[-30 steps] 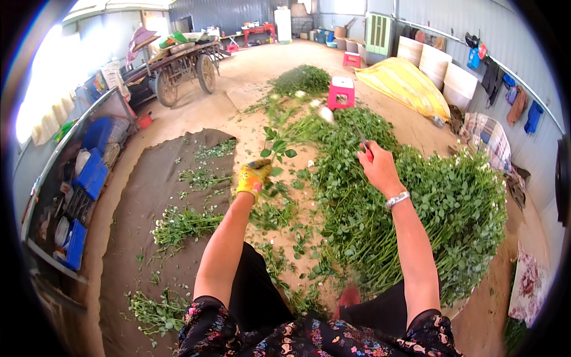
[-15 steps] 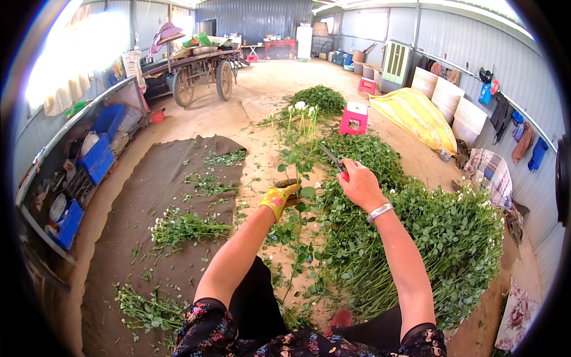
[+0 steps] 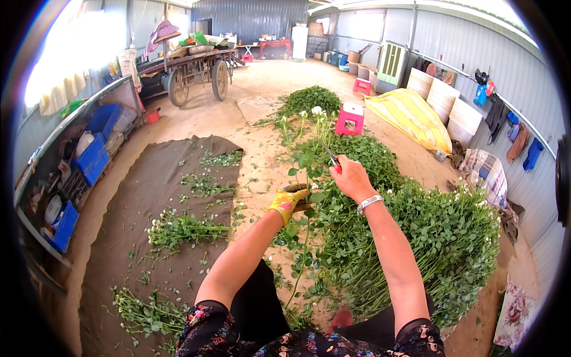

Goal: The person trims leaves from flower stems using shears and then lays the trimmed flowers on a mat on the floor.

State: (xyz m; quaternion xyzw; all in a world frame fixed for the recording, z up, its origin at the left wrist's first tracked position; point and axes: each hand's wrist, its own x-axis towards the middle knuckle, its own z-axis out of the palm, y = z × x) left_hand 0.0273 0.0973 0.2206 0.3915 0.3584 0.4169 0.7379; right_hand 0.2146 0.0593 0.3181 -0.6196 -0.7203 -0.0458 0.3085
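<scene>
My left hand [image 3: 288, 201], in a yellow glove with dark fingers, is closed around a tall white rose stem [image 3: 307, 235]. The stem stands nearly upright, with leaves along it and white blooms and buds [image 3: 317, 111] near its top. My bare right hand [image 3: 353, 180], a silver bracelet at its wrist, grips red-handled shears [image 3: 330, 156]. Their dark blades point up and left, beside the stem's upper part below the buds; whether they touch it I cannot tell. Close by on the right lies a large heap of cut leafy rose stems [image 3: 410, 250].
A dark cloth [image 3: 160, 196] with small rose bunches [image 3: 184, 230] covers the floor at left. Ahead stand a pink stool [image 3: 350, 122] and another leafy pile [image 3: 312, 100]. Beyond are a wooden cart [image 3: 202, 65], a yellow striped sheet [image 3: 410, 116] and stacked white buckets [image 3: 443, 98].
My left hand has shifted slightly right with the rose stem, and the blooms have swung right. My right hand has moved a little left and down, bringing the shears close to the stem.
</scene>
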